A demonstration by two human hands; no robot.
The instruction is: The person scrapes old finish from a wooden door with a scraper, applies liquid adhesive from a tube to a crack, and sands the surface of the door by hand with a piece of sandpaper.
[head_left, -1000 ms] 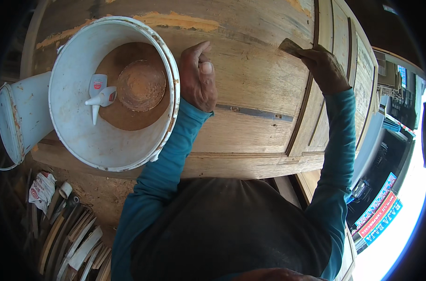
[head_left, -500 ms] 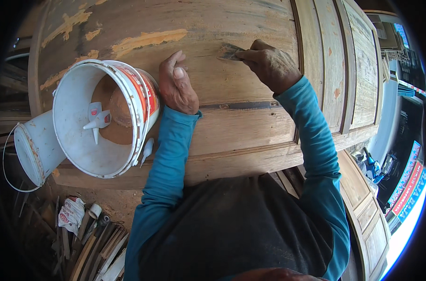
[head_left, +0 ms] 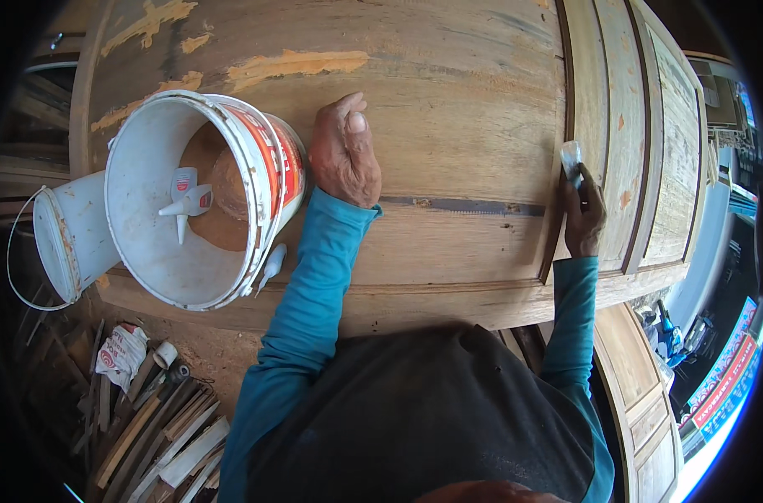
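Observation:
My right hand (head_left: 586,220) grips a putty knife (head_left: 571,156), its pale blade pointing away from me above the raised moulding at the panel's right. My left hand (head_left: 346,155) rests on its edge on the wooden door panel (head_left: 457,109), fingers curled in and thumb uppermost; whatever may lie inside is hidden. Just left of it a white bucket (head_left: 180,285) lies on its side, mouth toward me. Two small white glue bottles (head_left: 184,201) with pointed nozzles sit inside, beside brown residue. Another small bottle (head_left: 272,267) lies by the bucket's rim. Orange-tan filler patches (head_left: 293,67) mark the panel's far left.
A second white pail (head_left: 75,239) with a wire handle lies at the left edge. Scrap wood strips (head_left: 168,436) and a crumpled white bag (head_left: 123,356) are on the floor, lower left. Another panelled door (head_left: 637,377) leans at the right.
My right hand has swung right and nearer me with the putty knife, from the panel's middle to the moulding. My left hand stays beside the bucket, its fingers more closed. The view has shifted slightly.

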